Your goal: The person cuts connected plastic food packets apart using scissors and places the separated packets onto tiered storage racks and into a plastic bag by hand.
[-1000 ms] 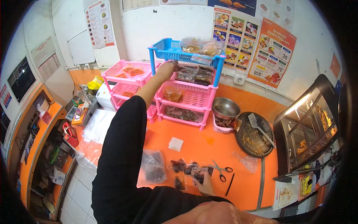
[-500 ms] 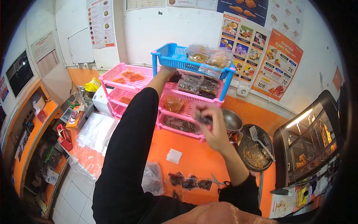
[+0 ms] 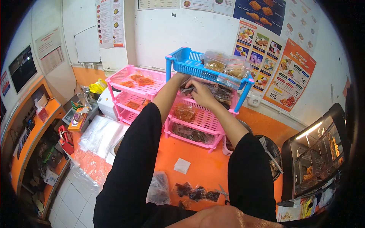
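Observation:
My left hand (image 3: 181,77) reaches under the blue basket (image 3: 181,67) into the upper pink tier; its fingers are hidden behind the rack. Close beside it, my right hand (image 3: 200,94) is in the same tier with bent fingers on a small dark clear-plastic packet (image 3: 186,90). More dark packets (image 3: 222,95) are heaped to the right of my hands. One tier lower lies a bag of orange food (image 3: 184,113), and below that are flat dark packets (image 3: 190,133). Zip bags of pale contents (image 3: 216,64) rest in the blue basket.
A second pink rack (image 3: 131,81) holds orange packets on the left. On the orange counter are a white paper square (image 3: 182,166), dark packets (image 3: 197,193), scissors (image 3: 222,192) and a plastic bag (image 3: 158,188). A black pan (image 3: 274,173) and heated display case (image 3: 315,152) stand right.
My right hand has moved up and left from in front of the rack into the upper pink tier, beside my left hand. The view has shifted slightly.

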### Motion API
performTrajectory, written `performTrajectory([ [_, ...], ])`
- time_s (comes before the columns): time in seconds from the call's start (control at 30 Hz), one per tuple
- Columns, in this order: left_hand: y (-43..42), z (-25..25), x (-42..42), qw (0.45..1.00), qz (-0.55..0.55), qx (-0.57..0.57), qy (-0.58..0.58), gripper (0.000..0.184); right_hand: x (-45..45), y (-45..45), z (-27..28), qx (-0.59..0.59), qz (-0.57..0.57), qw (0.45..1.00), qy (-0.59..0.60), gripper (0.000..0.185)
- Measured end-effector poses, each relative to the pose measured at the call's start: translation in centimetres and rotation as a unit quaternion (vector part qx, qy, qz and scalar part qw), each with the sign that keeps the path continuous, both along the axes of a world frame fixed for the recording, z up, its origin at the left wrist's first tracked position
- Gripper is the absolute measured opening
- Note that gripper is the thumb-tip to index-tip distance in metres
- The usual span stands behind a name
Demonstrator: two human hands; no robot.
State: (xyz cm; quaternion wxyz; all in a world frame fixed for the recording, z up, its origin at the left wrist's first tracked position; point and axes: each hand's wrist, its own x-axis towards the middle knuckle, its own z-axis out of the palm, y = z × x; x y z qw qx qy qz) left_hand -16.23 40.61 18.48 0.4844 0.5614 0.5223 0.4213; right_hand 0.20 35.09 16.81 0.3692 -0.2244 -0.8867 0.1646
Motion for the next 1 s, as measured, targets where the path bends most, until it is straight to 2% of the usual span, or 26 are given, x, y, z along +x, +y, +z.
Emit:
performTrajectory([
  [0.13,-0.5,-0.1,0.4,1.0,0.016,0.008,0.009,0.031,-0.7,4.0,0.3,-0.083,-0.116,0.984,-0.104,0.031],
  [0.17,-1.3,0.1,0.6,0.998,0.038,0.032,0.032,0.031,-1.5,5.3,0.6,-0.158,-0.106,0.977,-0.095,0.031],
  [0.23,-3.4,1.0,1.2,0.982,0.117,0.11,0.1,0.03,-2.5,5.9,1.2,-0.194,-0.09,0.967,-0.139,0.029],
  [0.27,-3.8,0.3,1.1,0.934,0.118,0.208,0.266,0.029,-2.9,5.9,1.8,-0.211,-0.081,0.961,-0.16,0.027],
  [0.3,-3.9,-0.3,0.7,0.849,0.113,0.298,0.422,0.028,-4.2,11.5,-2.1,-0.235,0.031,0.963,-0.124,0.032],
  [0.33,-4.4,-1.0,0.4,0.73,0.105,0.376,0.561,0.027,-4.5,11.4,-1.8,-0.219,0.01,0.964,-0.149,0.033],
  [0.37,-6.0,-2.1,0.7,0.601,0.223,0.527,0.558,0.026,-4.6,10.7,-1.1,-0.203,-0.011,0.964,-0.172,0.034],
  [0.47,-8.8,-2.9,2.1,0.731,0.258,0.432,0.461,0.028,-4.6,8.3,1.3,-0.155,-0.074,0.955,-0.243,0.036],
  [0.5,-9.7,-2.2,2.0,0.794,0.157,0.272,0.52,0.024,-4.8,7.5,2.0,-0.139,-0.094,0.949,-0.266,0.037],
  [0.67,-7.9,-0.9,2.0,0.795,0.018,0.13,0.592,0.024,-4.5,13.2,-0.4,-0.114,-0.089,0.934,-0.327,0.041],
  [0.8,-4.8,-0.8,1.5,0.784,-0.025,0.091,0.614,0.029,-3.4,11.7,1.1,-0.133,-0.116,0.955,-0.237,0.041],
  [0.9,-4.4,-1.4,1.5,0.797,0.038,0.115,0.592,0.03,-2.6,10.4,1.7,-0.136,-0.14,0.967,-0.163,0.042],
  [1.0,-3.8,-2.2,1.4,0.771,0.076,0.169,0.61,0.026,-2.4,10.2,1.9,-0.134,-0.153,0.972,-0.117,0.042],
])
